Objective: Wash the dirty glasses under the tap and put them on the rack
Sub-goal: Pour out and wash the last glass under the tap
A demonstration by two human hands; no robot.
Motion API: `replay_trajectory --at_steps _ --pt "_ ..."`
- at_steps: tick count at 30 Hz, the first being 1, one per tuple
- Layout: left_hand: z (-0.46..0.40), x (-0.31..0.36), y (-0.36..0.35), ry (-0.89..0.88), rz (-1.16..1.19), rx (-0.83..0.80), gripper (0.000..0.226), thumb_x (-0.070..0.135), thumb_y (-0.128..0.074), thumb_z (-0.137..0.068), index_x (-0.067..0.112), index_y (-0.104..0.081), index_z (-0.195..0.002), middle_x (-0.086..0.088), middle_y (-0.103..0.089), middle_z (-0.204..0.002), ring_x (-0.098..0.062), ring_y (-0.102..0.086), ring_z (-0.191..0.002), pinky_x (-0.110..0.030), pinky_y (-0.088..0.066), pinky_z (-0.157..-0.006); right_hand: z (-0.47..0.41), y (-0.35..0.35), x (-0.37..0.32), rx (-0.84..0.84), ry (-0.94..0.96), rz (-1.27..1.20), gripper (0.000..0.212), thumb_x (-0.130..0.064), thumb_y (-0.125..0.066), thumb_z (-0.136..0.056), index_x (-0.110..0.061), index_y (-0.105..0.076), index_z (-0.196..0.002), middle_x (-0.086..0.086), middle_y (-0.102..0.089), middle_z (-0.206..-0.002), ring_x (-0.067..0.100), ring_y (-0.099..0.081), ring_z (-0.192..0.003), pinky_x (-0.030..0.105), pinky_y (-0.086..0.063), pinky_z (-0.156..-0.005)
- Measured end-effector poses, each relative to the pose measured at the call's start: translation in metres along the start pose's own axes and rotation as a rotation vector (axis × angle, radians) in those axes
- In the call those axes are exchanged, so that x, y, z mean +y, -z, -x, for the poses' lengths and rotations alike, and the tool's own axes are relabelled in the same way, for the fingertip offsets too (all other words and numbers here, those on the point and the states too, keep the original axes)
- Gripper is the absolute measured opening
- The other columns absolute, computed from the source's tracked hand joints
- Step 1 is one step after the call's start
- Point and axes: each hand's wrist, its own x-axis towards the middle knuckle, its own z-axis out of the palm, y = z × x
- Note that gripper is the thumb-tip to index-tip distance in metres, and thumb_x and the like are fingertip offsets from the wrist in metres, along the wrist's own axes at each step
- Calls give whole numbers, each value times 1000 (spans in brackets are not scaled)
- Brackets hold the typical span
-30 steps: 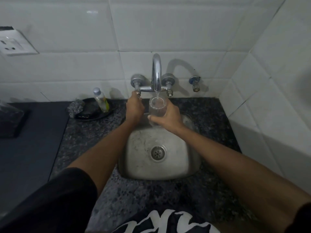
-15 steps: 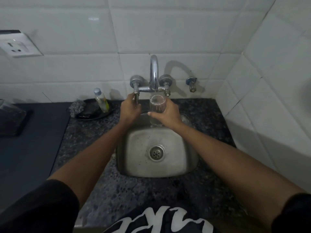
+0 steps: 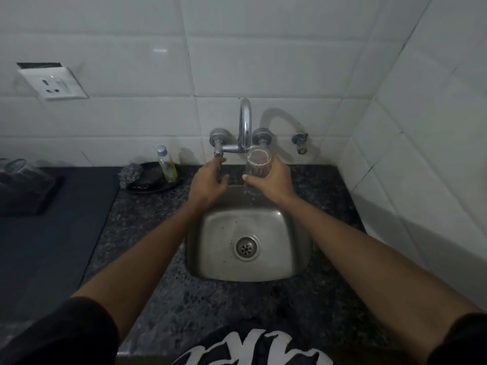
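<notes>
Right hand [image 3: 274, 184] grips glass [image 3: 257, 167], fingers and thumb wrapped round its wall. Glass upright, long axis vertical, mouth up, directly under tap [image 3: 245, 125] spout, above far edge of sink [image 3: 295, 248]. Left hand [image 3: 208, 184] curls round left tap handle [image 3: 218, 160]. Small bottle [image 3: 166, 164] at far left on desk [image 3: 163, 299]; label unreadable.

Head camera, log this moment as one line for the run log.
step: rinsing | right hand: holds glass under tap | left hand: grips tap handle | rack: not in view
</notes>
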Motion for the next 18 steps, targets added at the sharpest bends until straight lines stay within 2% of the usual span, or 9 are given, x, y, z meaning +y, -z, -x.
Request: replay_trajectory --at_steps 6,12,18 --pt "0 3 7 -14 -30 -1 51 24 -68 -92 12 -55 -139 -13 -68 -126 -29 -67 -110 -41 -54 -90 -1 3 -2 48 17 18 60 -28 -95 -69 -13 -65 -119 -1 -73 -108 14 -71 -96 35 -61 -87" --pt "3 2 10 17 -61 -20 52 27 -67 -92 15 -53 -141 -12 -67 -128 -30 -65 -113 -47 -55 -92 1 2 -1 68 49 19 58 -30 -94 -70 -16 -64 -117 -3 -72 -107 10 -70 -97 34 -62 -86" --pt "6 3 10 43 -80 -32 51 29 -66 -93 17 -51 -141 -11 -68 -127 -29 -65 -112 -48 -56 -91 2 2 0 75 57 27 58 -31 -94 -70 -16 -64 -118 -4 -72 -107 9 -70 -97 33 -62 -85"
